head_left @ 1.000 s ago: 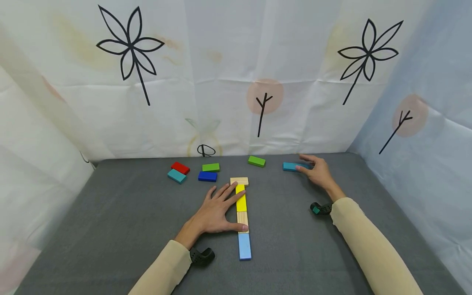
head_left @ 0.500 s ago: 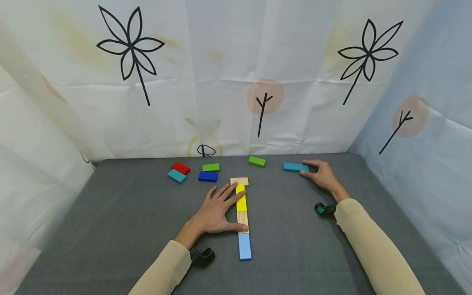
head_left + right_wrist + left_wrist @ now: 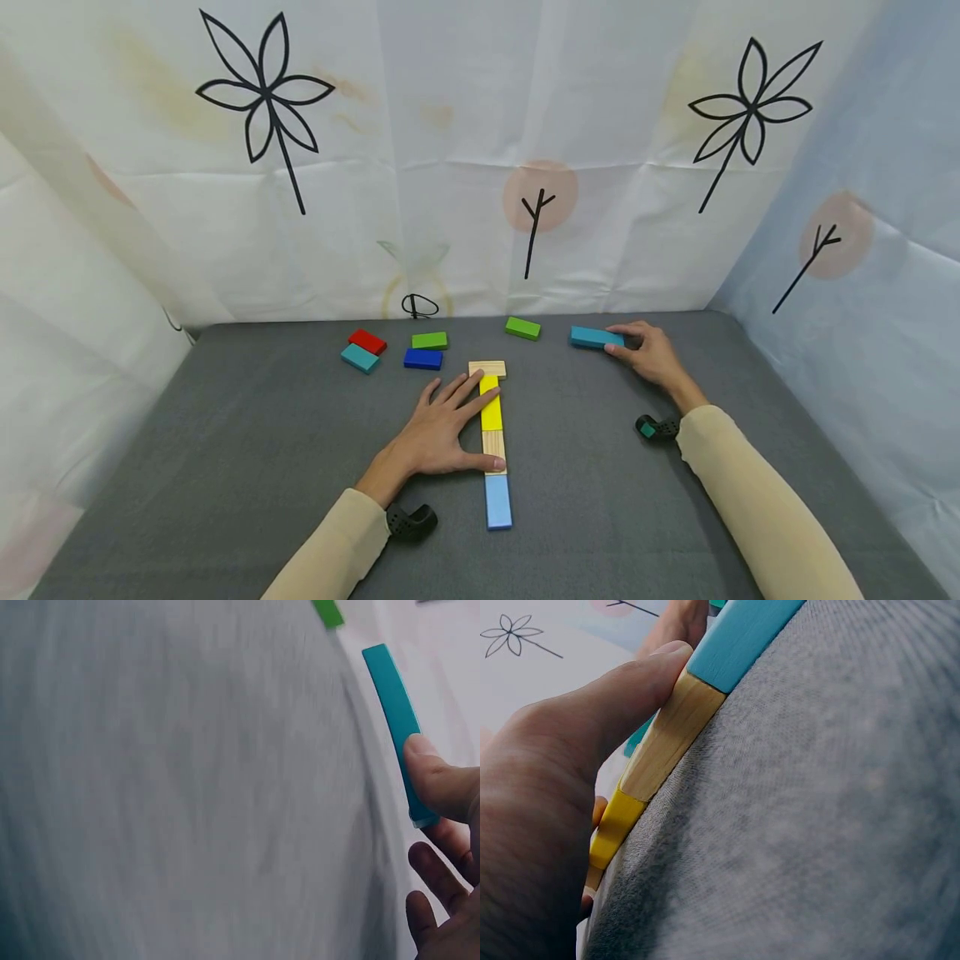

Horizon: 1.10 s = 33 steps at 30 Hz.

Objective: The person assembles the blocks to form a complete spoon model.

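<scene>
In the head view a line of flat blocks runs toward the person: a yellow block (image 3: 491,410), a plain wood block (image 3: 492,448) and a light blue block (image 3: 498,502), with another plain wood block (image 3: 487,367) set crosswise at the far end. My left hand (image 3: 435,433) lies along the line with fingers spread; its thumb touches the middle wood block, its fingers the yellow one and the far end. At the back right my right hand (image 3: 651,358) pinches the right end of a blue block (image 3: 592,337) between thumb and fingers. In the right wrist view that blue block (image 3: 394,724) looks lifted.
Toward the back left lie a red block (image 3: 367,341), a teal block (image 3: 360,358), a green block (image 3: 429,341) and a dark blue block (image 3: 423,359). Another green block (image 3: 522,328) lies near the back edge. White cloth walls (image 3: 465,125) enclose the grey table (image 3: 247,450).
My right hand drew back a little and now pinches the blue block's right end. The block has shifted slightly left and up. My left hand and the line of blocks stay put.
</scene>
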Tool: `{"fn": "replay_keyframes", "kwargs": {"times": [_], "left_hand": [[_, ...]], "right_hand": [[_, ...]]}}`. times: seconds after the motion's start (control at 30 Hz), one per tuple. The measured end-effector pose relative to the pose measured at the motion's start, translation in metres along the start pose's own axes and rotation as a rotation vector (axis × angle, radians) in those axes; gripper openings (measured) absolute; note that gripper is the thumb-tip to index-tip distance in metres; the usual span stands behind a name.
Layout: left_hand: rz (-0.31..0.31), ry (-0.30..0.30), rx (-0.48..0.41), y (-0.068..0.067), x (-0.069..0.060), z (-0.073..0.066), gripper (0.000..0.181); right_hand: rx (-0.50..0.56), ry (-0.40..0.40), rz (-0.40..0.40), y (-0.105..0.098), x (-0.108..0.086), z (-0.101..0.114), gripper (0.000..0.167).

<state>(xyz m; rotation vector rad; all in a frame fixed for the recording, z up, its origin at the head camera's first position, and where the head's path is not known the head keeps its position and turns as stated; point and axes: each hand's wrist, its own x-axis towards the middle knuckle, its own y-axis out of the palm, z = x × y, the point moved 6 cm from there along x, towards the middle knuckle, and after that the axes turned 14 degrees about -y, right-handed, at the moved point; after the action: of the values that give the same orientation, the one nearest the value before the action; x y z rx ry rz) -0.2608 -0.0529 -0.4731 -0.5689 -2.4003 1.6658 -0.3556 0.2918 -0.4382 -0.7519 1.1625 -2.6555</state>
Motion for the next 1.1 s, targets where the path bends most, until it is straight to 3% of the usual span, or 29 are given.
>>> {"fn": "replay_keyframes", "kwargs": {"times": [0.3,0.63,0.87,1.1], "left_hand": [[-0.01,0.004,0.009,-0.001,-0.001,-0.001,0.103],[-0.009,-0.009,0.011,-0.001,-0.001,0.0,0.103],[-0.015,0.002,0.002,-0.001,-0.001,0.0,0.103],[-0.015,0.006,0.001,-0.001,-0.001,0.0,0.103]], "right_hand": [[0.115,-0.07,0.034,0.027,0.016,0.041,0.036],[0.174,-0.105,0.067,0.074,0.038,0.081,0.034],[0.174,-0.108,0.1,0.104,0.05,0.097,0.034],[0.16,-0.104,0.128,0.118,0.057,0.104,0.035]]}}
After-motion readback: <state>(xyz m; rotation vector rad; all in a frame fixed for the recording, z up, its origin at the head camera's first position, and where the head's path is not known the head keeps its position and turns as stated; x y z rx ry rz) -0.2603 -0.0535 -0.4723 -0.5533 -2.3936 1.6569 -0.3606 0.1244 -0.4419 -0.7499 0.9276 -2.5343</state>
